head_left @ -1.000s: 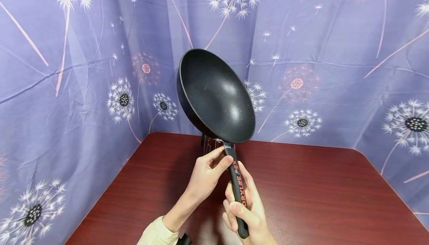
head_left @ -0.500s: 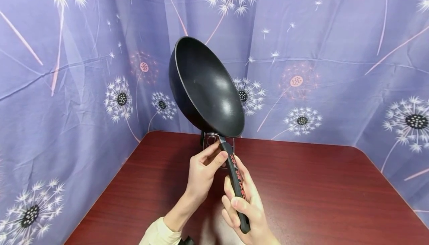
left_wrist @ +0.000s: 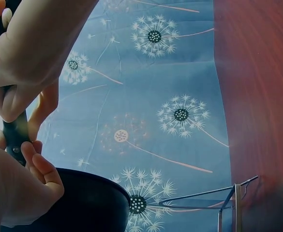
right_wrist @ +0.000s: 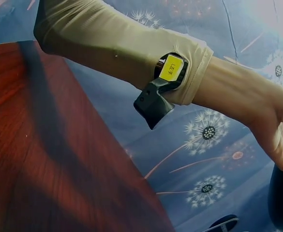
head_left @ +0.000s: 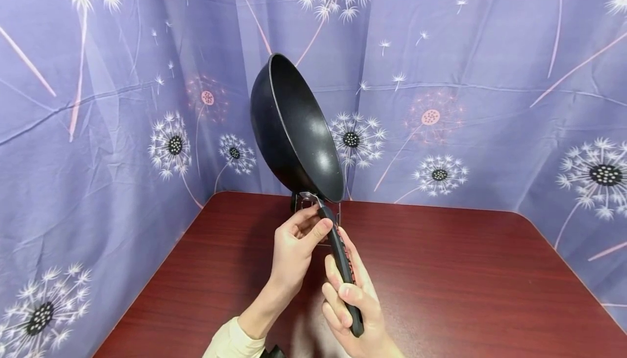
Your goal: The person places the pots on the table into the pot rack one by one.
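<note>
A black wok (head_left: 294,135) is held up over the table in the head view, tilted, with its bowl uppermost and its inside turned to the right. Its black handle (head_left: 339,250) slopes down toward me and carries red lettering along one side. My left hand (head_left: 294,249) pinches the handle near the bowl, thumb on top. Lower down, my right hand (head_left: 361,303) grips the handle's end with curled fingers. The left wrist view shows the wok's dark side (left_wrist: 90,203) below the hands.
A metal wire rack (left_wrist: 235,193) stands on the red-brown table (head_left: 441,271), mostly hidden behind the wok in the head view. Purple dandelion-print curtains (head_left: 441,48) enclose the table's back and left. A yellow-labelled black camera mount (right_wrist: 160,92) sits on the left cuff.
The wok has swung round so its inside faces further right and more of its outer side shows. It has also risen slightly and shifted left. Both hands keep hold of the handle.
</note>
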Action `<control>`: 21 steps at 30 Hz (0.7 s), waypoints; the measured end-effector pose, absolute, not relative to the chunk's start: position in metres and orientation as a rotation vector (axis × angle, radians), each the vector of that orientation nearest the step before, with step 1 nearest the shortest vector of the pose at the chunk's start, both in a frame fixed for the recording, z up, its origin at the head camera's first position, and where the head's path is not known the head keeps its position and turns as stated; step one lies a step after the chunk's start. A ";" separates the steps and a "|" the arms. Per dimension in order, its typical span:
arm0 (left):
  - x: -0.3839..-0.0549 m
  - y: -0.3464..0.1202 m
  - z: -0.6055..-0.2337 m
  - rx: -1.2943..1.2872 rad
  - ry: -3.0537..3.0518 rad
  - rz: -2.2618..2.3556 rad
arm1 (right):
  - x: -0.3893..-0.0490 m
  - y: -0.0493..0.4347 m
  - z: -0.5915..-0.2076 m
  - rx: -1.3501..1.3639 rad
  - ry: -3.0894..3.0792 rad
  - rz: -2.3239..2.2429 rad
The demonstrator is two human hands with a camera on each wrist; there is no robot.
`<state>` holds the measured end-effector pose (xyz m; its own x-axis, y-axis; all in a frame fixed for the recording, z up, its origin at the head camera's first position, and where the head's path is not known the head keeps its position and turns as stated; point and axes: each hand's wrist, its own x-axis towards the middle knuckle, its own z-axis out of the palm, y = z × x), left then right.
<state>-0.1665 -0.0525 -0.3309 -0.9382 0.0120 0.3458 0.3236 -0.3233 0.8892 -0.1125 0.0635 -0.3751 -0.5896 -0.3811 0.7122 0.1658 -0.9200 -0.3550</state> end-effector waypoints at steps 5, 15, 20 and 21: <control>-0.169 -0.051 -0.328 -0.444 -1.709 -2.358 | -0.114 0.062 -0.373 -1.257 0.216 -2.478; -0.173 -0.051 -0.329 -0.451 -1.764 -2.340 | -0.113 0.061 -0.373 -1.261 0.113 -2.441; -0.175 -0.050 -0.332 -0.441 -1.836 -2.259 | -0.112 0.059 -0.375 -1.260 0.063 -2.436; -0.175 -0.049 -0.333 -0.440 -1.847 -2.246 | -0.111 0.059 -0.376 -1.250 0.053 -2.439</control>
